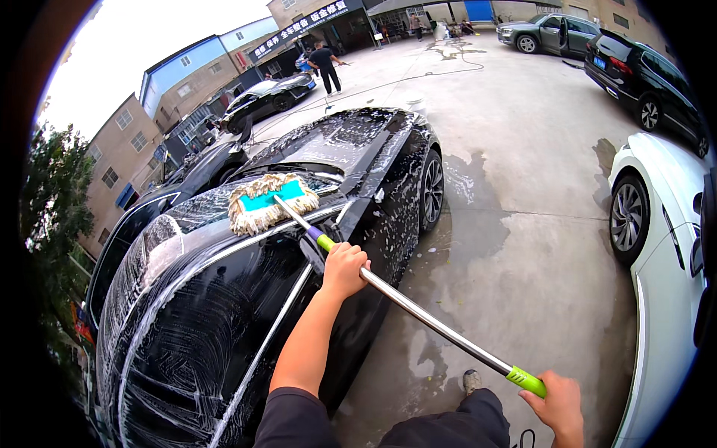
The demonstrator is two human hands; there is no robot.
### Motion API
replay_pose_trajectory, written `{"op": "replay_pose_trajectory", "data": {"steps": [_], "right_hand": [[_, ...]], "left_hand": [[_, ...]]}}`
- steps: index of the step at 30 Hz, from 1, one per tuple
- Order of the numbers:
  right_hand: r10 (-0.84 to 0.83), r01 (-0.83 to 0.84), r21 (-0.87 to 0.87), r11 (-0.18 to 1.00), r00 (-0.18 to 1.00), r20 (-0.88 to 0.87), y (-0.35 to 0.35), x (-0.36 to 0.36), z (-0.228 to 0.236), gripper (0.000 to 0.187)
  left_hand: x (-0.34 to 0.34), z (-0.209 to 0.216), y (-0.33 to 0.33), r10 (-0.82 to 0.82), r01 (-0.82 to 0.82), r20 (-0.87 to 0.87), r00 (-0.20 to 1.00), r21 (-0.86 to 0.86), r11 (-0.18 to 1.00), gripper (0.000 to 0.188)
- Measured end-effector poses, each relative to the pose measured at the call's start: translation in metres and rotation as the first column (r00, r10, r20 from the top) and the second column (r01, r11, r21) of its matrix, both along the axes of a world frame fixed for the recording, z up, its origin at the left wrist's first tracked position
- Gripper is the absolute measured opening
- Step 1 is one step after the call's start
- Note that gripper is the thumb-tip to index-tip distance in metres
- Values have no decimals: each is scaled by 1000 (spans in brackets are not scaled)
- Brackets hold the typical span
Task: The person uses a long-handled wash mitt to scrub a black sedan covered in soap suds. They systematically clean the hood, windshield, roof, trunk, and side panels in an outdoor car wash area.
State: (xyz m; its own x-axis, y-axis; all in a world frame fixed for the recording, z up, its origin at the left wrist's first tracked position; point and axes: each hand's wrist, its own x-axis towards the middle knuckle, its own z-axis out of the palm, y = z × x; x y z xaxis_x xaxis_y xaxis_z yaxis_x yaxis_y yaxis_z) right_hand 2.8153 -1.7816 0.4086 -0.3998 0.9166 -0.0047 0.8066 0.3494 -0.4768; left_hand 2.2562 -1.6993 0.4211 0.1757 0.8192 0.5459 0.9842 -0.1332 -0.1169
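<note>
While the left hand point(344, 270), mid-frame, and right hand point(560, 407), lower right, tightly encircle the pole point(439, 322), the mop point(258, 201), centre-left, could skid off the soapy car point(246, 287) if pushed hard.

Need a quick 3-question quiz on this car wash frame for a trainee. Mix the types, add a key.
1. Multiple choice. How do the left grip and right grip sit on the pole?
A) Both are at the end farthest from the mop
B) Left is nearer the mop head, right is at the far end
C) Left is off the pole

2. True or false: the mop head is over the white car.

3. Fill in: the handle end in the right grip is coloured ____.

Key
1. B
2. False; it is over the foamy black car.
3. Green
</note>
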Motion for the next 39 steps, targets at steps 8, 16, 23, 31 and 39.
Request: {"op": "replay_pose_trajectory", "data": {"steps": [8, 16, 23, 31, 39], "right_hand": [[-148, 151, -123, 981, 988, 37, 80, 44, -26, 46], [-235, 241, -77, 967, 968, 84, 66, 19, -66, 44], [-402, 402, 19, 915, 916, -4, 51, -39, -74, 43], [-471, 505, 110, 856, 675, 568, -43, 43, -27, 36], [-600, 368, 508, 779, 673, 432, -40, 0, -29, 27]], "left_hand": [[52, -49, 104, -58, 69, 68, 996, -188, 980, 28], [57, -132, 192, -157, 142, -19, 987, -321, 936, 22], [27, -154, 245, -146, 120, -41, 988, -378, 918, 21], [86, -168, 123, -305, 341, 210, 929, -165, 925, 31], [72, -151, 141, -331, 371, 243, 912, -141, 918, 27]]}}
